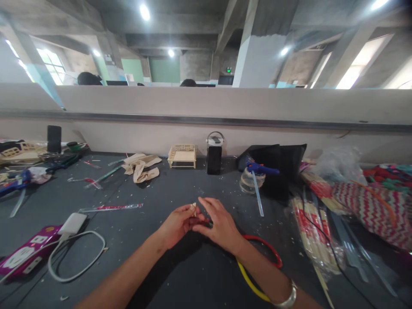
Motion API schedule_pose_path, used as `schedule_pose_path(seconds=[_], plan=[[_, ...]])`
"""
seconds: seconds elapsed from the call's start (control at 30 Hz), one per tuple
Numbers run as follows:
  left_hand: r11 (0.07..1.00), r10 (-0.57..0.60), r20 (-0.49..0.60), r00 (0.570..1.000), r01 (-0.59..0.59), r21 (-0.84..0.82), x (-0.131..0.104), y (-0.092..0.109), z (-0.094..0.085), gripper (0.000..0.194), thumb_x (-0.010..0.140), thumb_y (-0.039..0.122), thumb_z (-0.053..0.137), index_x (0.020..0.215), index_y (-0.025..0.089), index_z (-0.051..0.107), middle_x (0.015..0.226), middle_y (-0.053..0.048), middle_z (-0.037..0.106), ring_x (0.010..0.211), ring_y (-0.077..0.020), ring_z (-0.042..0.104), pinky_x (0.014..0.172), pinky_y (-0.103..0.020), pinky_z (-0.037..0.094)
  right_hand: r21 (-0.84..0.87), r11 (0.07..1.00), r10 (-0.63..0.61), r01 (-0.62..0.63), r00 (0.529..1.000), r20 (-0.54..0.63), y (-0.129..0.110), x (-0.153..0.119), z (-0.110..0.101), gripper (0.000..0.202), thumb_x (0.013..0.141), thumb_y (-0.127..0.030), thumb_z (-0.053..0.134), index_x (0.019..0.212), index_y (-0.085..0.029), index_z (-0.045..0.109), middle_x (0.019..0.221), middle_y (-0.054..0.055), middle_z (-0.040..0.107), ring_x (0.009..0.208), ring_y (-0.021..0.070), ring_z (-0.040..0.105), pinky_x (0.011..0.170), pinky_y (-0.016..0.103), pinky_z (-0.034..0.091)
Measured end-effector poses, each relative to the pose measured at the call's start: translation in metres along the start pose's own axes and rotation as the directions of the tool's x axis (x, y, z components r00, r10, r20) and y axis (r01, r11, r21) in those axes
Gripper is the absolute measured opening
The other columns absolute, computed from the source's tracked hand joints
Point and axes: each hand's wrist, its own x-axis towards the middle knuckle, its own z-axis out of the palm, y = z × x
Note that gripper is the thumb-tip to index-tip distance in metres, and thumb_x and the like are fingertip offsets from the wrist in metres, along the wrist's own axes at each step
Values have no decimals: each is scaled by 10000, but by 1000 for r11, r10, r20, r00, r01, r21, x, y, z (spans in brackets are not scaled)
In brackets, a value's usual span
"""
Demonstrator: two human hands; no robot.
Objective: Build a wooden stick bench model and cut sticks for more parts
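My left hand (180, 223) pinches a small pale wooden piece (193, 207) between thumb and fingers, above the middle of the dark table. Just right of it, my right hand (219, 221) is held with thumb and fingers apart around the left fingertips; nothing shows in its grasp. Under my right forearm lie a red curved handle (267, 246) and a yellow curved handle (251, 283); any tool head is hidden. Beyond my hands stands a miniature wooden bench (182, 156).
A blue glue gun (262, 168) rests on a glass jar (247, 182). A black phone (214, 160) stands against a white device. Bagged wooden sticks (313, 227) lie right. A purple power strip (28, 253) with a white cable lies left, near crumpled brown paper (141, 166). A partition (144, 101) bounds the back.
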Motion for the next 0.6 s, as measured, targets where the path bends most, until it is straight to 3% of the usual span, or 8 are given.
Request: schedule_pose_path(seconds=[0.33, 0.6], plan=[[999, -16, 9, 1000, 17, -47, 0, -10, 7, 142, 790, 250, 661, 815, 112, 681, 789, -61, 662, 713, -121, 604, 752, -258, 456, -17, 999, -30, 29, 999, -28, 0, -1, 2, 394, 816, -315, 642, 1194, -229, 571, 1100, 69, 621, 1023, 224, 546, 888, 359, 469], [998, -6, 47, 999, 9, -63, 0, -9, 5, 156, 832, 245, 622, 839, 103, 688, 820, -76, 677, 743, -124, 607, 774, -257, 445, 12, 999, -36, 36, 998, -52, -2, 0, -1, 349, 830, -345, 625, 1157, -226, 596, 1064, 61, 636, 988, 203, 554, 869, 329, 467]])
